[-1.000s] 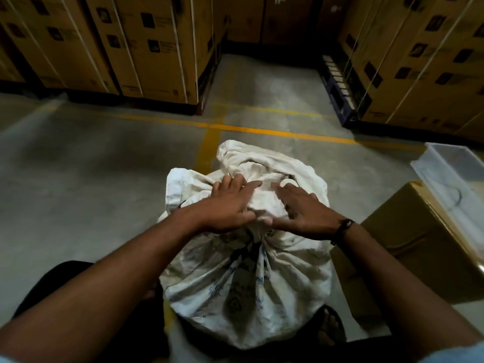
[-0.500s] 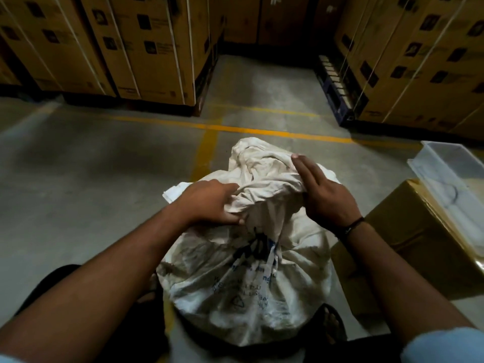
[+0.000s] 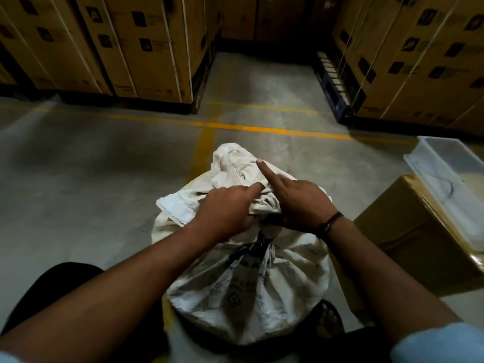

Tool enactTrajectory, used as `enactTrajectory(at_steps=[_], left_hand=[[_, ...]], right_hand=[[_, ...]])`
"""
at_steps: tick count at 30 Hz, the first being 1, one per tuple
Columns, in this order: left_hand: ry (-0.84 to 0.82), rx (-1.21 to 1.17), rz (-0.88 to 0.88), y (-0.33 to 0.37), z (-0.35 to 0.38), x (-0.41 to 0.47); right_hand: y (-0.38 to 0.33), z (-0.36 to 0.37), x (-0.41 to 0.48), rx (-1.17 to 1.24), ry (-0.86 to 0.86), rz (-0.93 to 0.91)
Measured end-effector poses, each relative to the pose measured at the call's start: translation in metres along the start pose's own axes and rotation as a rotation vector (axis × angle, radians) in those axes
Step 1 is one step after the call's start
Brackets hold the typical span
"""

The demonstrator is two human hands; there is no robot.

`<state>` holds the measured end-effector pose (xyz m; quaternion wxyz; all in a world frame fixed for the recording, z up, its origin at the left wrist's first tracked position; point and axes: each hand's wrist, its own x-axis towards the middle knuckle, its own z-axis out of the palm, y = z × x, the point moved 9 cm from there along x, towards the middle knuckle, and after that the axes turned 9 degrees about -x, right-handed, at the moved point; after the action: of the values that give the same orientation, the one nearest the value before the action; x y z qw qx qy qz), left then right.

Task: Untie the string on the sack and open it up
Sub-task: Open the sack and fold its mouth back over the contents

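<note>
Left hand [image 3: 222, 213] gripping sack [image 3: 248, 284] neck, right hand [image 3: 301, 203] lower now, forefinger raised

1 wide-angle head-worn camera faces forward and steeply down, close above the sack [image 3: 246, 279].

A: Off-white sack [image 3: 246, 289] dead centre, blue and black print running down its front!
B: Grey floor [image 3: 78, 179], yellow lines [image 3: 262, 128] crossing at twelve o'clock.
A: Brown cartons [image 3: 146, 48] at eleven, black squares, pale straps. Dark blue pallet [image 3: 332, 85] at one.
B: Translucent white tub [image 3: 445, 174] at three, pale blue sleeve [image 3: 440, 344] at five
</note>
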<state>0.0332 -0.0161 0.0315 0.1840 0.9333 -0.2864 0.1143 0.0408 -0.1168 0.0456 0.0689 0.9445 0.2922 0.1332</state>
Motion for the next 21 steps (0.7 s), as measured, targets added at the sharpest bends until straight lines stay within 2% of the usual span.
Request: enactTrajectory(at_steps=[5,8,12,13,15,18,21], left_hand=[[-0.264,-0.270,-0.165,-0.035,0.000,0.009],[-0.491,-0.241,-0.178,-0.041,0.009,0.003],[-0.690,-0.149,-0.291,-0.073,0.017,-0.014],[-0.668,-0.083,-0.287,-0.080,0.018,-0.015],[-0.473,0.058,-0.235,-0.085,0.008,-0.010],[-0.212,0.096,-0.197,-0.083,-0.006,-0.010],[-0.094,0.106,-0.139,-0.073,-0.011,-0.013]], right_hand=[[0.005,-0.006,-0.008,-0.186,0.186,0.034],[0.015,-0.007,-0.015,-0.271,0.227,0.109],[0.058,0.006,-0.039,-0.312,0.211,0.298],[0.065,0.012,-0.044,-0.300,0.196,0.324],[0.070,0.026,-0.043,-0.205,0.103,0.348],[0.072,0.041,-0.032,-0.040,-0.162,0.343],[0.066,0.042,-0.039,0.108,-0.418,0.255]])
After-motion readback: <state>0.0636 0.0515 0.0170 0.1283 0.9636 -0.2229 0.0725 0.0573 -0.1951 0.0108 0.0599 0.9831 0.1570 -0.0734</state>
